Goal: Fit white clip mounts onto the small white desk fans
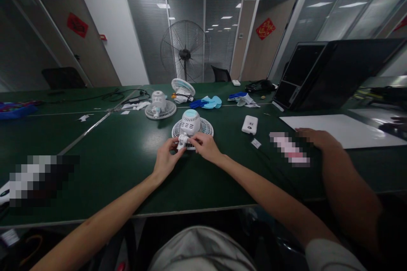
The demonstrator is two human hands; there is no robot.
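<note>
- At the left edge of the frame, a blue bag (17, 111) lies on the green table (127, 194).
- Left of centre, a second fan (160, 102) lies grille down.
- At the centre, the left hand (165, 156) pinches a white bracket (182, 140) narrowly between thumb and fingers.
- That bracket sits on the near side of a small white fan (191, 122), which rests grille down at mid-frame, its motor housing upward.
- The right hand (207, 146) closes thumb and fingers on the bracket's right side; whether a smaller piece sits between them, one cannot tell.
- Above that hand lie light-blue blades (212, 102).
- Right of centre lies a white device (250, 125).
- Farther right, a co-worker's hand (319, 139) rests beside a white sheet (356, 131).
</note>
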